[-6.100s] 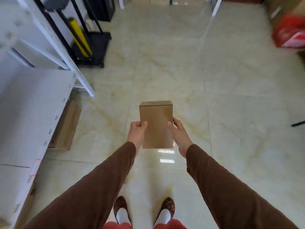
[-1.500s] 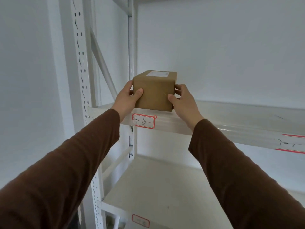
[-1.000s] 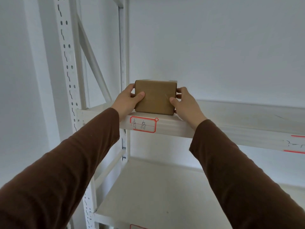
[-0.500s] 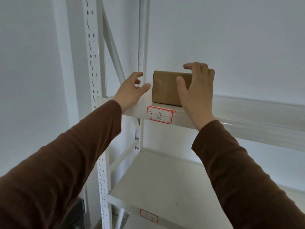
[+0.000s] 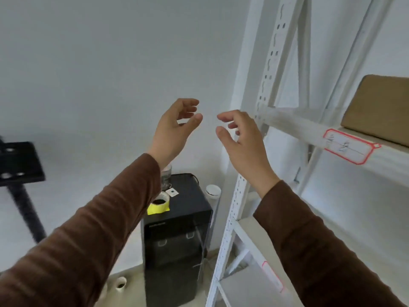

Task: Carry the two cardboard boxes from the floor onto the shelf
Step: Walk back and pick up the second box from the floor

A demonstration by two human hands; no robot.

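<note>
A brown cardboard box [image 5: 378,107] rests on the upper board of the white metal shelf [image 5: 294,127], at the right edge of the view, above a red-framed label [image 5: 347,147]. My left hand [image 5: 174,129] and my right hand [image 5: 243,142] hang in the air to the left of the shelf, well clear of the box. Both hands hold nothing and their fingers are loosely curled and apart. No second box is in view.
The shelf's perforated white upright [image 5: 250,173] stands just behind my right hand. A black cabinet [image 5: 177,235] with a yellow tape roll [image 5: 159,204] and a glass stands by the wall below. A black stand [image 5: 17,173] is at the far left.
Both hands have let go of the box and drawn back to the left. The view has swung left, so the box on the shelf now sits at the right edge.
</note>
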